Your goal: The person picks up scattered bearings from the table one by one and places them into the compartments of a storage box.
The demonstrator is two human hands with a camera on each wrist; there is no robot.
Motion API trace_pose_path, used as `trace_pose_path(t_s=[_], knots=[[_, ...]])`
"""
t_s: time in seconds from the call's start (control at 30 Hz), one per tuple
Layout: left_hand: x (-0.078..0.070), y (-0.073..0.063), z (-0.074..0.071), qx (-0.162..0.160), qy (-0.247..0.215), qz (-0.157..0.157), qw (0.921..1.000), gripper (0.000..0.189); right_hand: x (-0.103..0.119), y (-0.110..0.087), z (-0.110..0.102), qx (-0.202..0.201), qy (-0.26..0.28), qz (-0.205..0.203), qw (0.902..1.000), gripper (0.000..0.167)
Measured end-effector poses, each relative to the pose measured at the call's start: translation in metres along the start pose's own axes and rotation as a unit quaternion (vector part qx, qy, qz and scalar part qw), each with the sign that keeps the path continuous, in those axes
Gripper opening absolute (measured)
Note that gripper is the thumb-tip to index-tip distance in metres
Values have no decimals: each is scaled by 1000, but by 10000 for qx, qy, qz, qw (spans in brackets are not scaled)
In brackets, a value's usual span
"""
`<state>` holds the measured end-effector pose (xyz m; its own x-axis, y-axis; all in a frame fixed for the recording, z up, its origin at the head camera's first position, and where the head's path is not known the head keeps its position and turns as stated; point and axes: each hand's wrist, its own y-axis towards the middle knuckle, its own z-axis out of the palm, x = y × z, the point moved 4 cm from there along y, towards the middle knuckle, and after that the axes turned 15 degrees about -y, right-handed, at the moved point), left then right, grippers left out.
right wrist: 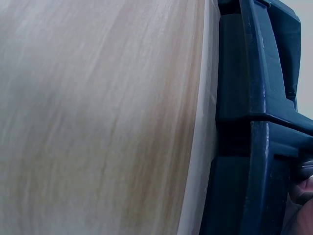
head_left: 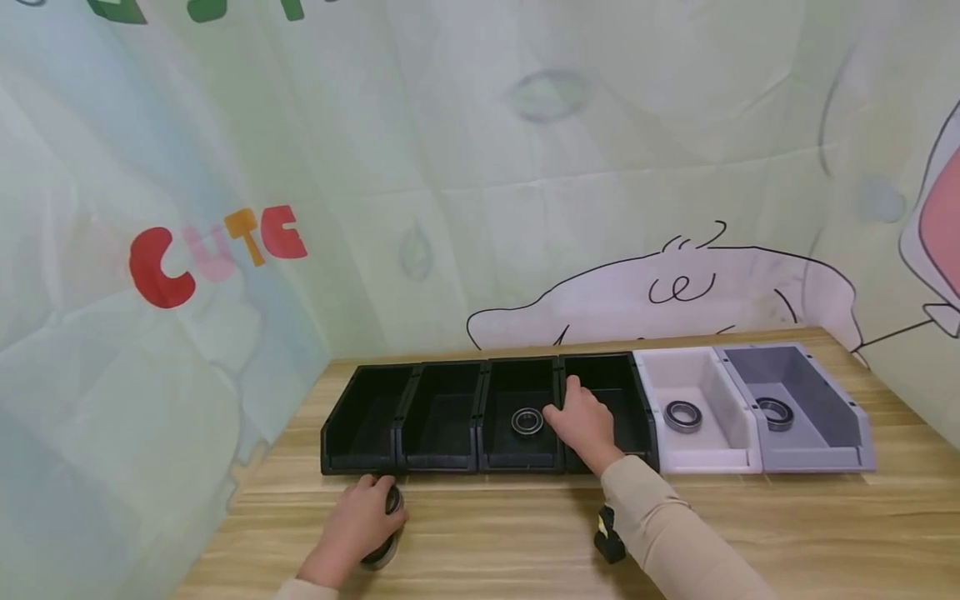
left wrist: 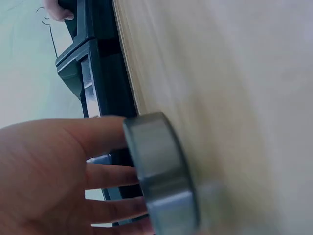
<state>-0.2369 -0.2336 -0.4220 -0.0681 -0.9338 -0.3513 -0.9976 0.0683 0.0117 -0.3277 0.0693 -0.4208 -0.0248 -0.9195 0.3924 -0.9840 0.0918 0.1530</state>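
At the front left, my left hand [head_left: 358, 521] grips a ball bearing [head_left: 393, 500] just in front of the leftmost black bin [head_left: 358, 462]. The left wrist view has the bearing's smooth metal rim [left wrist: 164, 178] against the thumb and fingers. A dark ringed part lower by the palm may be a second bearing; I cannot tell. My right hand [head_left: 587, 421] reaches into the fourth black bin [head_left: 622, 400], its fingertips largely hidden. A bearing [head_left: 527, 422] lies in the third black bin [head_left: 521, 462], beside the right thumb. Something dark and shiny [right wrist: 305, 167] shows by the right fingers.
The white bin [head_left: 712, 461] and the grey bin [head_left: 821, 458] at the right end each hold a bearing. All bins stand side by side on the wooden table [head_left: 495, 533]. A small black and yellow object [head_left: 609, 537] shows beside the right sleeve. A printed cloth [head_left: 420, 167] hangs behind.
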Motion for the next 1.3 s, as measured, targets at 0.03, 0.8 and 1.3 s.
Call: trace_pose_path(t_s=[0.03,0.8,1.3], knots=[[0,1,0,27,14,-7,10000,43,0,0,0,-14,-6,-1,10000,57],[-2,13,-5,173,-120,218,9995,35,1,3,4,-7,6,-13,10000,58],[-12,8,-15,139,-135,475,9987,33,-2,2,2,-123,3,-11,9999,56]])
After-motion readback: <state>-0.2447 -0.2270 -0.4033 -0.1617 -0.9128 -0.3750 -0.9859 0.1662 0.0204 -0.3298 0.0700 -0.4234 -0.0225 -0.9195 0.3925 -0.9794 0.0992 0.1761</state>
